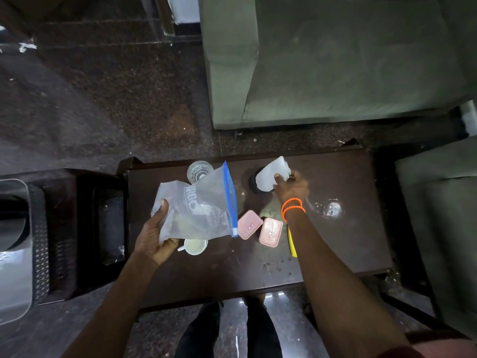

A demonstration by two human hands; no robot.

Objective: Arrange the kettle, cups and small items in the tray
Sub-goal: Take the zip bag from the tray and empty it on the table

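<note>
Plastic, thin and frosted, fills the left hand (154, 235): a large zip bag (196, 205) with a blue slider strip along one edge and pale lettering on its face. That grip curls round the bag's lower corner, thumb pressed on top, fingers beneath. Just under the bag, beside the left fingertips, sits a small white ceramic cup (195, 246) with a loop handle. Beyond the bag's top edge stands a clear ribbed glass (199, 171), partly covered by the film.

The right hand (291, 188), wearing coiled orange bands (293, 206) at the wrist, pinches a smaller crumpled translucent bag (271, 175) between thumb and fingers. Directly under that grip lies a round black item (254, 183); whether it is the kettle's base cannot be told. Near the right wrist, toward the person, lie two small pink rectangular containers: one smooth-lidded pink box (248, 224), one embossed pink box (270, 232). A thin yellow strip (293, 244) lies under the forearm.

All rest on a dark, glossy wooden tabletop (348, 241). Left of the left hand, lower down, a dark rectangular tray (109, 220) sits, well apart from the items.
</note>
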